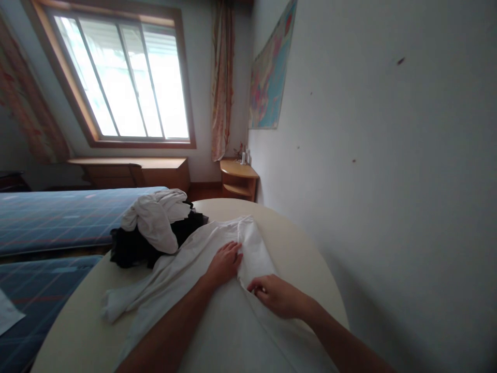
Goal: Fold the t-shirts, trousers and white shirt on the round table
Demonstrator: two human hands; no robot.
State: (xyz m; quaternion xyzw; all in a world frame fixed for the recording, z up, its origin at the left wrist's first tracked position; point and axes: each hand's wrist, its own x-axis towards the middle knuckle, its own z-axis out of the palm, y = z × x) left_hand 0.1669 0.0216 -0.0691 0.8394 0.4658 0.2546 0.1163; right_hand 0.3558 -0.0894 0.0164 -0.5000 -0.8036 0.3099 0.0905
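Note:
A white long-sleeved shirt [202, 305] lies spread on a round cream table [306, 243], its top end pointing away from me and one sleeve stretched to the left. A long front edge runs down its middle towards me. My left hand [225, 263] rests on the cloth left of that edge, palm down and fingers extended, fingertips touching the edge. Nearer to me and to the right, my right hand [277, 295] has its thumb and fingers closed on the shirt's front edge. The lower end of the shirt runs out of view under my forearms.
A pile of black clothes [134, 247] with a crumpled white garment [157, 215] on top sits at the table's left rim. Blue plaid mattresses [70, 217] are beyond it on the left. A white wall [388, 207] stands close on the right. A small corner shelf [238, 168] is behind the table.

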